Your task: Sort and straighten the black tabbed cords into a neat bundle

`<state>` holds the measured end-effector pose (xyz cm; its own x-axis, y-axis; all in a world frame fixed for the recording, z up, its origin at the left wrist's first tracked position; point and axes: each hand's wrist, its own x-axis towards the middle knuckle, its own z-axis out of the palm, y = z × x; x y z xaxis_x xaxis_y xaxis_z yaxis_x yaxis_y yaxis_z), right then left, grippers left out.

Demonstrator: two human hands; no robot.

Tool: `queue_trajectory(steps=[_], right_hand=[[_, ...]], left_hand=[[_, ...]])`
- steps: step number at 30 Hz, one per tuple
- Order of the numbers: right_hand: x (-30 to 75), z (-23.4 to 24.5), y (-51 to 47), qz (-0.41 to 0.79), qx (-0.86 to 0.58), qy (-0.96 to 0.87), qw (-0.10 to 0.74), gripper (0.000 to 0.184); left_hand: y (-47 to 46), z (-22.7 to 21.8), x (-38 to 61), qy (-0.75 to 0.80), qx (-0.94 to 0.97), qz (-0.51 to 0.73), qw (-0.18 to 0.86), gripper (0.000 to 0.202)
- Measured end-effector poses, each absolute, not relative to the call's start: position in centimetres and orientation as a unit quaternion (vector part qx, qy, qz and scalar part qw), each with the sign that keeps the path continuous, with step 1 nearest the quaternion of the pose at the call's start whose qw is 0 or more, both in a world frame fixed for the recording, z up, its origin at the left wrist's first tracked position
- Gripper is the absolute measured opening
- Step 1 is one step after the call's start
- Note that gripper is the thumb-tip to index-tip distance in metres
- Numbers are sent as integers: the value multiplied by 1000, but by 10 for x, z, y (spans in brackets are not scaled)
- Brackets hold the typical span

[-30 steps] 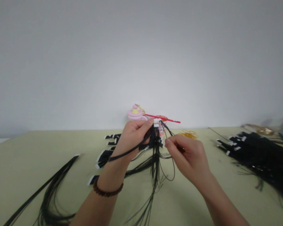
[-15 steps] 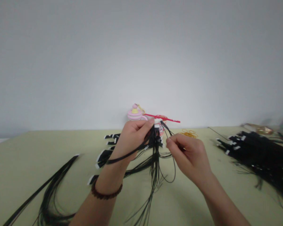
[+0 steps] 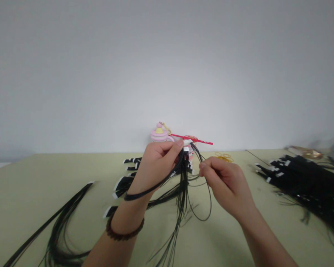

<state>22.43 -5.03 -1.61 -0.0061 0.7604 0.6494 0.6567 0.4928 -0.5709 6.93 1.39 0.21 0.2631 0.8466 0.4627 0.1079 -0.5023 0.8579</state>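
Note:
My left hand [image 3: 156, 163] is closed around the top of a bundle of thin black cords with white-tipped tags [image 3: 182, 181], held up above the pale green table [image 3: 30, 185]. The cords hang down in loops from the fist to the table. My right hand [image 3: 225, 181] is just to the right, its thumb and forefinger pinched on a single black cord loop [image 3: 204, 207] pulled from that bundle. A dark bead bracelet sits on my left wrist.
A big heap of black tagged cords [image 3: 306, 178] lies at the right. Loose black cords [image 3: 58, 226] trail at the lower left. At the back by the wall are a pink toy [image 3: 159, 134], a red stick [image 3: 195, 140] and yellow rubber bands [image 3: 224, 158].
My right hand has shifted slightly right and the pinched loop has dropped lower and grown wider. My left hand holds the bundle in the same place.

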Motion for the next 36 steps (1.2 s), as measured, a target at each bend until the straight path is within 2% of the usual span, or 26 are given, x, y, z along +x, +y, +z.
queue_trajectory(steps=[9,20,28,32,36], right_hand=[[223,-13,-53,92,-519,-685,503,31],[223,-13,-52,72,-508,-690,510,32],[219,-12,-51,-10,-486,-683,545,20],[220,-14,-50,-53,-478,-692,538,22],[222,-14,-50,-46,-469,-708,526,23]], left_hand=[[11,2,68,330,722,508,334,41],[7,6,68,339,738,515,275,37],[3,6,68,322,763,501,249,38],[1,5,68,310,778,484,254,38],[0,5,69,306,783,473,265,38]])
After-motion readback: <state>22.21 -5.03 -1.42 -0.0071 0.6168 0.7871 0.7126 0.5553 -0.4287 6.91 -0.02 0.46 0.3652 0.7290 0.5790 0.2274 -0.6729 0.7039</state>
